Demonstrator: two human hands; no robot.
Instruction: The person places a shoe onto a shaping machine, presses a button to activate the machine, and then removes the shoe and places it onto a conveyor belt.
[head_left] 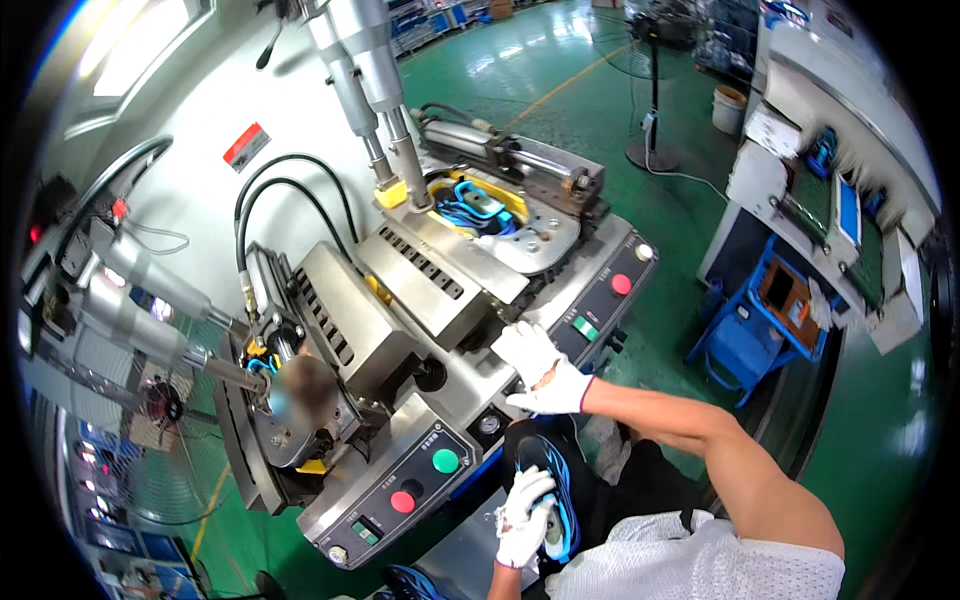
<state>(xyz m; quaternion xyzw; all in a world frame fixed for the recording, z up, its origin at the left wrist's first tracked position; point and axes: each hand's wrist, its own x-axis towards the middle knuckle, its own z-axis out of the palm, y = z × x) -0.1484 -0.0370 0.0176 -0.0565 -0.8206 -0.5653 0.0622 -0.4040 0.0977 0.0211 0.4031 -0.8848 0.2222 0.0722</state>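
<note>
A black shoe with bright blue trim (566, 490) stands against my lap, toe toward the machine. My left hand (525, 520), in a white glove, is closed on its left side. Ahead of the shoe, my right hand (545, 372), also gloved in white, reaches over the front edge of the metal two-station shoe press (475, 362). Its fingers are stretched out and nothing shows in them; whether they touch the metal I cannot tell. A blue shoe (475, 208) sits in the right station. The left station holds a blue piece (262, 364), partly hidden by a blurred patch.
Control panels with a green button (445, 460) and red buttons (402, 502) line the press front. Another blue-black shoe (412, 582) lies at the lower edge. To the right stand a blue cart (745, 345) and a conveyor bench (760, 190); a pedestal fan (655, 100) is farther back.
</note>
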